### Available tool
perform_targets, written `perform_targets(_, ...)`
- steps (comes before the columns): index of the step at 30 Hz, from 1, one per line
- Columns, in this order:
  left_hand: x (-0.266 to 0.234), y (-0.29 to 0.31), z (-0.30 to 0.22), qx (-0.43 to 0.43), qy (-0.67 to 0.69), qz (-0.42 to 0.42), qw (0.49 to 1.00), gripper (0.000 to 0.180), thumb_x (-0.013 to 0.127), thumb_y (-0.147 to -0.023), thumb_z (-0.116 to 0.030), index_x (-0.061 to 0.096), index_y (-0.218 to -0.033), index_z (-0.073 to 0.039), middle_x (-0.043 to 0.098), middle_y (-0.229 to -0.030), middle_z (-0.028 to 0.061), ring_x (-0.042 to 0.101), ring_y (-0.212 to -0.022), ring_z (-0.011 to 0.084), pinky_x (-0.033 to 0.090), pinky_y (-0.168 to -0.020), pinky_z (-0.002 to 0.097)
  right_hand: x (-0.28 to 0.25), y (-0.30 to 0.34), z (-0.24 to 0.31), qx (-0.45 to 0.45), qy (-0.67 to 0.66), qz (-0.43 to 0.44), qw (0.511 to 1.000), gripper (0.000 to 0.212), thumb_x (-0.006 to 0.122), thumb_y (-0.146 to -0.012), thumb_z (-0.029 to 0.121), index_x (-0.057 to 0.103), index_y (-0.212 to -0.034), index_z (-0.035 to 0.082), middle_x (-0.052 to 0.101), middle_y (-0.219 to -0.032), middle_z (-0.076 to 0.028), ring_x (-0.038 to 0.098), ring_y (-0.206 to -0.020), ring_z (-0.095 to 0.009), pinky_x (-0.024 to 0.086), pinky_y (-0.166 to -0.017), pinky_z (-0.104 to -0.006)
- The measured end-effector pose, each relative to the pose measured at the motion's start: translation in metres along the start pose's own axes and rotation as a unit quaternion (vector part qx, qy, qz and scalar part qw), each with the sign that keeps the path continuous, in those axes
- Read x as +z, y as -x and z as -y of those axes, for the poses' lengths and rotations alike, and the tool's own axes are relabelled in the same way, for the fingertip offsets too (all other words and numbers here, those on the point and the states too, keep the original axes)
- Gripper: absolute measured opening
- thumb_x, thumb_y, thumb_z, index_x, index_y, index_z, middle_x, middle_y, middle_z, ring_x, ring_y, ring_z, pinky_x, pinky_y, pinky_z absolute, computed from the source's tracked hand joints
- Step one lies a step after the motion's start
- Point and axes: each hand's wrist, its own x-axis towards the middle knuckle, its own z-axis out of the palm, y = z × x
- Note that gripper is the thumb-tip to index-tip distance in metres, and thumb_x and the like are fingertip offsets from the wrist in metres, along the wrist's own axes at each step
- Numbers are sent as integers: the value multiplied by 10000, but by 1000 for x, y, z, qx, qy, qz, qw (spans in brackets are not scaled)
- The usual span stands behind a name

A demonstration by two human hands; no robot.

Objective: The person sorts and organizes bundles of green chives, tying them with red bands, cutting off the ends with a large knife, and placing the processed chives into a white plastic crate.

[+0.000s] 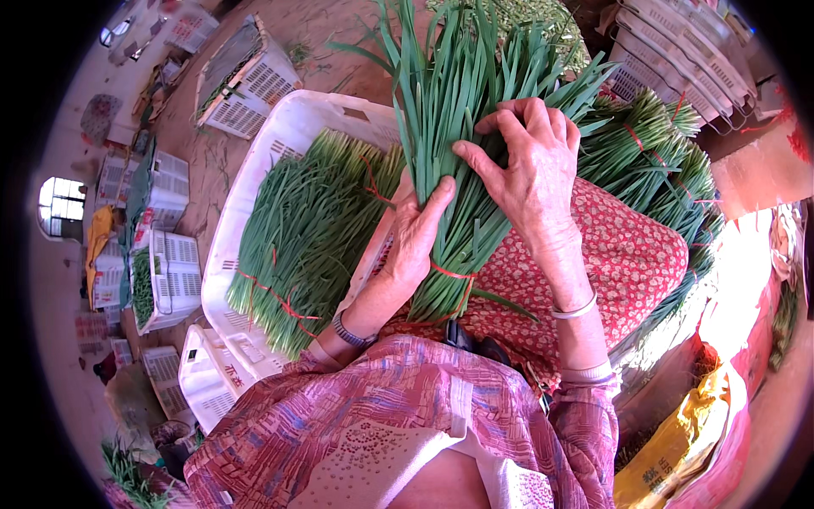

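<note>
A bundle of garlic chives (454, 110) lies across my lap, leaf tips pointing away from me, with a red tie (452, 273) round its lower part. My left hand (415, 233) grips the bundle from its left side, thumb on top; its other fingers are mostly hidden beneath. On the right, my right hand (534, 161) bends over the leaves, thumb and forefinger curled in on them. Left of the bundle, a white plastic crate (254, 187) holds tied chive bundles (297, 229). Red patterned cloth (627, 237) covers my lap.
More tied chive bundles (661, 153) are piled at the right. Stacked white crates (678, 59) stand at the far right, and another crate (250, 85) sits beyond at the left. Several crates (174, 263) line the left side. A yellow sack (678, 441) lies at the lower right.
</note>
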Motion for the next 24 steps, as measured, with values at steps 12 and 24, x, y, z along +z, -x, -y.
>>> perform_targets(12, -16, -13, 23, -33, 56, 62, 996, 479, 776, -860, -149, 593, -1287, -32, 669, -1172, 31, 626, -1035, 122, 489, -928, 292, 29, 3, -3, 60, -165, -97, 980, 149, 715, -774, 49, 636, -900, 50, 607, -1046, -100, 567, -977, -308, 432, -912, -427)
perform_targets(24, -7, -14, 22, 4, 50, 43, 998, 416, 807, -837, -160, 644, -1193, -19, 693, -1097, 32, 644, -959, 114, 520, -861, 281, -16, -21, 10, 143, -204, 1, 968, 154, 733, -855, 211, 707, -891, 64, 617, -734, -70, 613, -714, -232, 493, -663, -354)
